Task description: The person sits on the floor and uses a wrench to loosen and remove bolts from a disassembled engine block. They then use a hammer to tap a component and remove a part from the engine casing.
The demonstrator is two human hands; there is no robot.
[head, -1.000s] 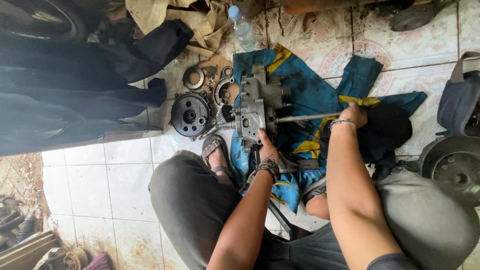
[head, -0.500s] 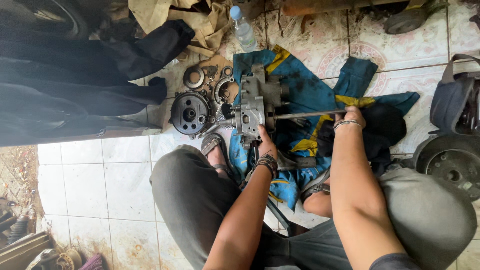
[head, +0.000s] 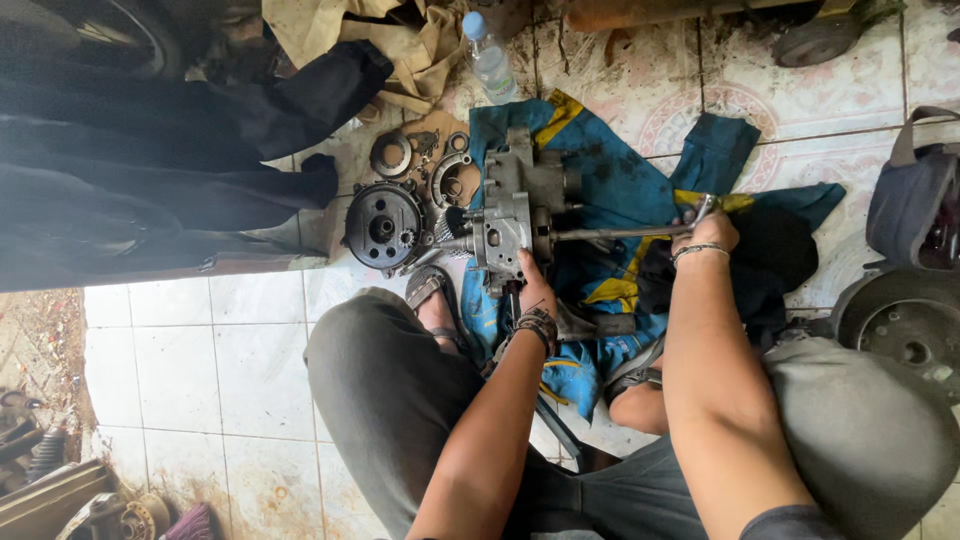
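Observation:
A grey metal engine casing (head: 520, 205) stands on a blue and yellow cloth (head: 620, 170) on the tiled floor. My left hand (head: 535, 285) grips the casing's near edge. My right hand (head: 705, 232) is closed around the handle end of a long metal wrench (head: 620, 232) that runs sideways into the casing. A round dark clutch part (head: 383, 226) lies just left of the casing, with rings and smaller parts (head: 450, 180) behind it. I am squatting, knees on either side of the work.
A plastic water bottle (head: 490, 60) lies behind the cloth next to a tan rag (head: 380, 35). Dark motorcycle bodywork (head: 150, 160) fills the left. A wheel hub (head: 900, 330) and a grey bag (head: 915, 200) sit on the right. Rusty scrap (head: 60, 480) lies at the lower left.
My right hand with the wrench handle has swung slightly further from me. The left hand stays on the casing.

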